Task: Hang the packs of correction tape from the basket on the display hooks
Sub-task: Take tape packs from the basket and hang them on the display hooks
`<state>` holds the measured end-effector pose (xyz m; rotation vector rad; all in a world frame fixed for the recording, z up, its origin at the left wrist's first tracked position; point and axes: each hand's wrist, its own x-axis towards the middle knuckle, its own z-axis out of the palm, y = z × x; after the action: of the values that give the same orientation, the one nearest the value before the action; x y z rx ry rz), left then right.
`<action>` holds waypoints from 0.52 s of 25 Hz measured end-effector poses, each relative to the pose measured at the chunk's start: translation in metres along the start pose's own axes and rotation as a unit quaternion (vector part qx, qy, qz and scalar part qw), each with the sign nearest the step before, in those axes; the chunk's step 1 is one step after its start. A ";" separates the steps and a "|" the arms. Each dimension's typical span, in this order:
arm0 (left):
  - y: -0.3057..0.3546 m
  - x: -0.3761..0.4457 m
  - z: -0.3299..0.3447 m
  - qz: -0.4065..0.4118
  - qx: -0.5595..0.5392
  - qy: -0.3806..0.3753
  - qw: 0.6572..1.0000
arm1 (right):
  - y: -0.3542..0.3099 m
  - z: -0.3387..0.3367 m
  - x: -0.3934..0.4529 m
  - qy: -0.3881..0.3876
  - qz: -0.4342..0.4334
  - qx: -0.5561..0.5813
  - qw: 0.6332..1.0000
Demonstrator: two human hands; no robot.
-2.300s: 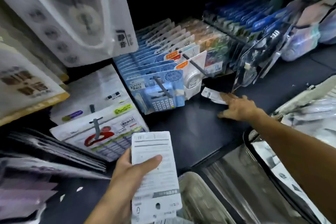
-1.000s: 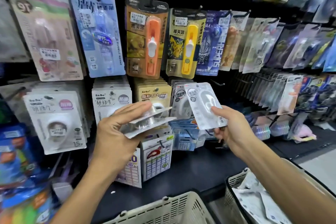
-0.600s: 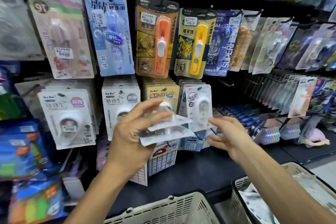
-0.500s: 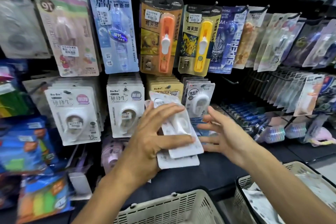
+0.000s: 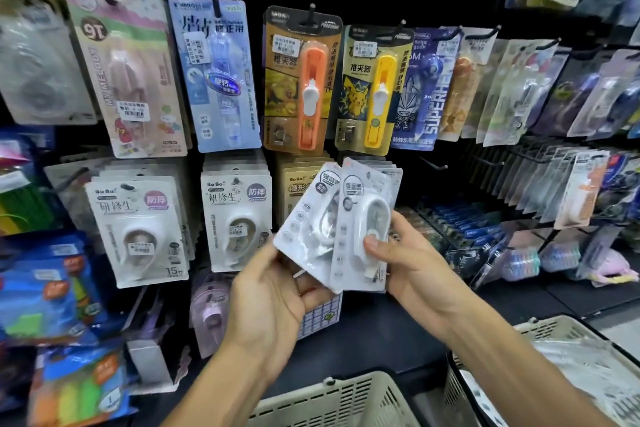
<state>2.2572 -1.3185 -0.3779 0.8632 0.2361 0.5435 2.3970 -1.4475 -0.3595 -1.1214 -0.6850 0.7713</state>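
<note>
Two white packs of correction tape are held up in front of the display wall. My left hand [image 5: 273,291] grips the lower edge of the left pack [image 5: 306,218], which leans to the right. My right hand [image 5: 405,253] holds the right pack [image 5: 363,225] upright, thumb pressed on its blister. The packs overlap, the right one in front. Behind them, matching white packs [image 5: 391,173] hang on a hook. A bare hook [image 5: 431,163] sticks out just to the right.
Rows of carded stationery hang on hooks all over the wall, with BoBo tape packs [image 5: 235,215] at the left. A black shelf [image 5: 381,333] runs below. A beige basket [image 5: 332,402] sits at the bottom centre, and a second basket [image 5: 561,326] with white packs at the right.
My right hand, open a moment ago, has taken the front pack from the stack in my left hand. Both packs are now raised and facing me.
</note>
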 end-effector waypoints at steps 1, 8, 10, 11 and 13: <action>0.004 0.000 0.000 -0.013 -0.017 -0.006 1.000 | -0.002 -0.004 0.002 -0.016 0.002 -0.025 1.000; 0.010 0.019 -0.008 0.052 0.064 0.113 0.990 | -0.008 -0.035 0.017 0.056 -0.055 -0.056 0.995; 0.012 0.019 -0.011 0.068 0.074 0.125 0.987 | -0.012 -0.043 0.020 0.110 -0.048 -0.077 0.990; 0.012 0.020 -0.012 0.070 0.077 0.127 0.987 | -0.013 -0.045 0.021 0.141 -0.035 -0.098 0.985; 0.010 0.020 -0.010 0.071 0.087 0.119 0.987 | -0.010 -0.047 0.025 0.197 -0.011 -0.131 0.971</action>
<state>2.2660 -1.2961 -0.3762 0.9891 0.4466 0.7692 2.4504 -1.4537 -0.3609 -1.4567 -0.4677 0.4241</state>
